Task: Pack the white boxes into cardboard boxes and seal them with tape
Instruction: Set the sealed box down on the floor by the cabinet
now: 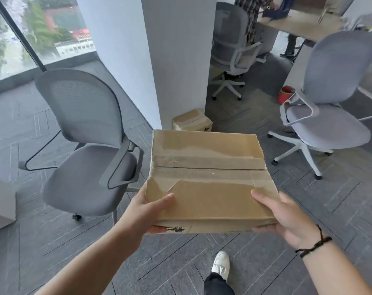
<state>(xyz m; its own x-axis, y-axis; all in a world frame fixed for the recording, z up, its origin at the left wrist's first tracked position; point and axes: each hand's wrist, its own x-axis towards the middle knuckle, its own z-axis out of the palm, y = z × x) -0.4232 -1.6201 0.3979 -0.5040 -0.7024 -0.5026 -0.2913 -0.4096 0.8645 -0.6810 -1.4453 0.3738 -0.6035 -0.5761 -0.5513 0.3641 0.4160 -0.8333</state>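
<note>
Taped cardboard box [210, 179] carried at frame centre.
Left hand [151, 209] and right hand [285, 218] grasped its near corners; sealing looked finished, placement remained.

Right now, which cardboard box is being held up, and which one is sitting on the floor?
The big cardboard box is held up, left hand and right hand gripping its near corners. The small cardboard box sits on the floor by the white pillar.
</note>
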